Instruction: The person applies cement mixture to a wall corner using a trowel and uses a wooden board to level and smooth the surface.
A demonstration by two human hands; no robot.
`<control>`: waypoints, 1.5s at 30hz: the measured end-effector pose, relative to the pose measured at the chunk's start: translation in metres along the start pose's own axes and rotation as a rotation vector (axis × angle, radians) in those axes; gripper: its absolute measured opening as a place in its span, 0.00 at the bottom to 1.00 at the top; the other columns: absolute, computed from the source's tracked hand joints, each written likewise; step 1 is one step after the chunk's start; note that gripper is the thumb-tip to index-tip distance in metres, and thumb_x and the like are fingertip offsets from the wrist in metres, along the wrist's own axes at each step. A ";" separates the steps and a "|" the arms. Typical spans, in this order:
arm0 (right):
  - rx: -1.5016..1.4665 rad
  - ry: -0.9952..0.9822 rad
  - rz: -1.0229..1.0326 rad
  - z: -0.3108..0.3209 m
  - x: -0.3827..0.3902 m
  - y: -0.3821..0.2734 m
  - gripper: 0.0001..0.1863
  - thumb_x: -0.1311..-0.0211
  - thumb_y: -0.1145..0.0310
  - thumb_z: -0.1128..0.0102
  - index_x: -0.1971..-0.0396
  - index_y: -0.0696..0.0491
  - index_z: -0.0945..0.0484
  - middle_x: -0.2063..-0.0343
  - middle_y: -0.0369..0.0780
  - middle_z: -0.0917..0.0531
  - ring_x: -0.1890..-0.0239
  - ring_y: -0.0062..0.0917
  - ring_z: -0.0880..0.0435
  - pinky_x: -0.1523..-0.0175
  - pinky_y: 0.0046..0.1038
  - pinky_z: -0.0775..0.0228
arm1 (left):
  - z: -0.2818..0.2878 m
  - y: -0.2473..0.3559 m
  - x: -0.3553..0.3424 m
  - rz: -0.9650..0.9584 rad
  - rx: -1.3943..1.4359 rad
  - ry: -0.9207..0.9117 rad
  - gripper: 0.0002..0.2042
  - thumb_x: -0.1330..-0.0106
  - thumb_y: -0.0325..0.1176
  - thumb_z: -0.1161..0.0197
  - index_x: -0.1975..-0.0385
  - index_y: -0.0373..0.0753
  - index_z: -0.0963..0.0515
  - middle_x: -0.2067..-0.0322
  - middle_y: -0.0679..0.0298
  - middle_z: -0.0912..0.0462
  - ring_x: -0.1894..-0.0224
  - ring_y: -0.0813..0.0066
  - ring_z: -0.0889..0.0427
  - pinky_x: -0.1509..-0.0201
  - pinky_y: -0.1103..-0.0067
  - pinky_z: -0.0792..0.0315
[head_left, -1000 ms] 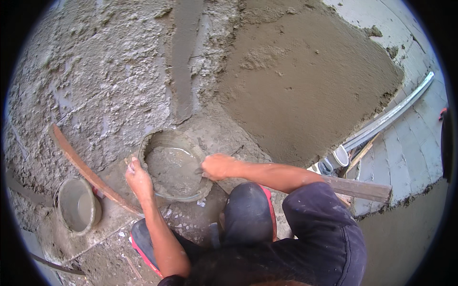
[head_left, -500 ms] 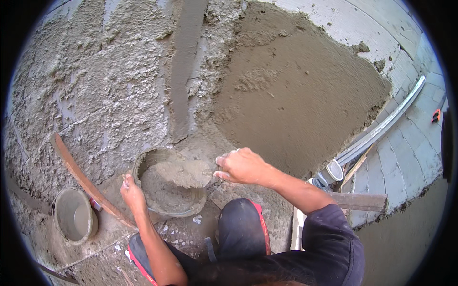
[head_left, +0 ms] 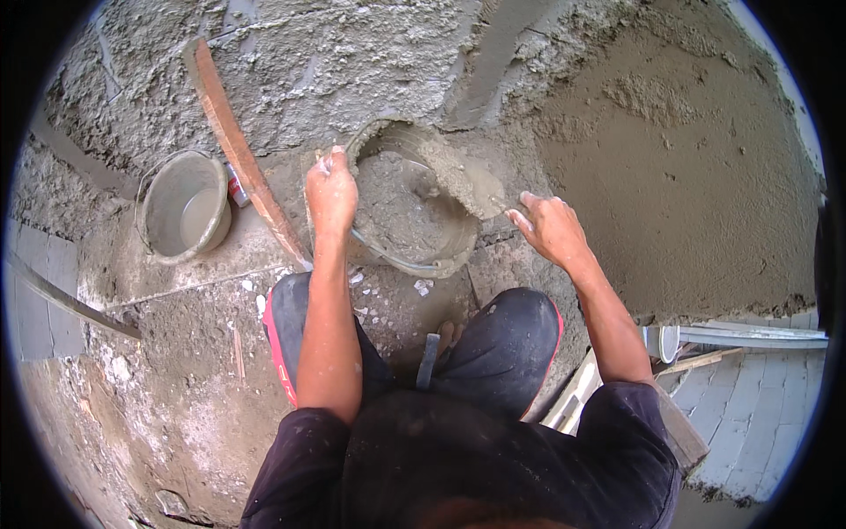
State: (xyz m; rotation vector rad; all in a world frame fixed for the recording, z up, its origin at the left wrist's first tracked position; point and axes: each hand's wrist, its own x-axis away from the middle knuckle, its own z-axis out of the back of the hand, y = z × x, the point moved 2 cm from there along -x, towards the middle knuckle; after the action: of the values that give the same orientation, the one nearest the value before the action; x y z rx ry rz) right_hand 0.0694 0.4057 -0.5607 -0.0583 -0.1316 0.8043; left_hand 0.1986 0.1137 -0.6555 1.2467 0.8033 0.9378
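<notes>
In front of my knees stands a round bucket (head_left: 432, 267) with grey wet mortar (head_left: 385, 204) inside. The bucket tilts a little, and my left hand (head_left: 332, 192) is closed on its left rim. My right hand (head_left: 555, 231) grips a trowel, its fingers wrapped round the handle, which they mostly hide. The trowel's mortar-smeared blade (head_left: 484, 191) is over the bucket's right rim. Lumpy mortar lies along the side of the blade toward the bucket.
A smaller bucket (head_left: 218, 231) with greyish liquid stands at left, beside a long wooden strip (head_left: 231, 139) leaning on the rough wall (head_left: 352, 66). Smooth wet plaster (head_left: 679, 185) covers the wall at right. Metal bars (head_left: 749, 337) and a pale container (head_left: 667, 343) lie right of my arm.
My view has swung left and downward. The trowel has moved from over the bucket's middle to its right rim, its blade now turned. My left hand keeps its hold on the rim.
</notes>
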 end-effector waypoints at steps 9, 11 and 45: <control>-0.031 0.147 0.153 0.018 0.009 0.041 0.20 0.36 0.53 0.40 0.66 0.58 0.22 0.72 0.54 0.18 0.64 0.53 0.19 0.58 0.50 0.28 | -0.025 -0.018 0.000 -0.079 0.057 -0.110 0.23 0.25 0.44 0.49 0.78 0.31 0.30 0.81 0.62 0.32 0.74 0.72 0.36 0.69 0.66 0.39; -0.009 0.136 0.190 0.078 0.002 0.003 0.21 0.35 0.52 0.40 0.67 0.59 0.22 0.74 0.53 0.19 0.67 0.51 0.19 0.59 0.48 0.28 | -0.012 -0.026 -0.011 -0.053 0.124 -0.081 0.21 0.25 0.44 0.48 0.77 0.32 0.29 0.79 0.66 0.30 0.72 0.73 0.36 0.67 0.68 0.38; -0.031 -0.161 0.138 -0.063 -0.033 -0.016 0.16 0.42 0.62 0.39 0.73 0.63 0.17 0.71 0.55 0.17 0.64 0.50 0.15 0.57 0.46 0.22 | -0.004 -0.026 -0.009 -0.109 0.117 -0.116 0.23 0.25 0.42 0.52 0.55 0.21 0.24 0.61 0.51 0.17 0.60 0.66 0.26 0.49 0.68 0.33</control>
State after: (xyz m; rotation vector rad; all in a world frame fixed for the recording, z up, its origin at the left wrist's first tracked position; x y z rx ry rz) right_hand 0.0674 0.3707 -0.6245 -0.0324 -0.2948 0.9447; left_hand 0.1945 0.1059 -0.6815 1.3327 0.8348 0.7323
